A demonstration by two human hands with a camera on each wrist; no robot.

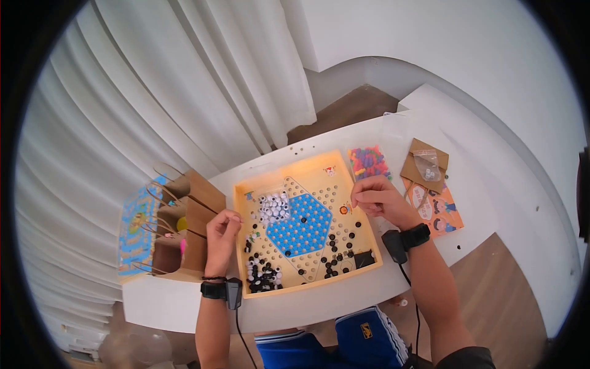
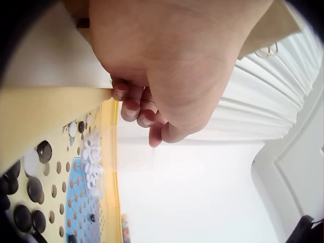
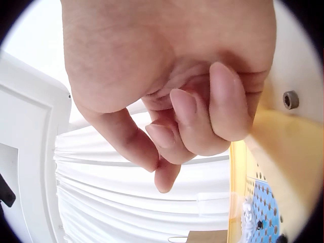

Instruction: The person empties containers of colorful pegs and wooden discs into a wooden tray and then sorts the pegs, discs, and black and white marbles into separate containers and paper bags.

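My left hand is at the left rim of a yellow wooden game tray, fingers curled and the thumb tip meeting the index finger. In the left wrist view nothing shows clearly between those fingertips. Over the tray's right rim is my right hand, also curled, its thumb against the index finger; no object is visible in the right wrist view. Inside the tray, a blue hexagon with holes carries a few black pieces. White pieces fill a clear box at its upper left. Black pieces lie scattered at lower right.
Mixed black and white pieces are heaped in the tray's lower left corner. Brown paper bags stand left of it. Colourful small pieces, a brown envelope and an orange booklet lie to the right. White curtains hang behind.
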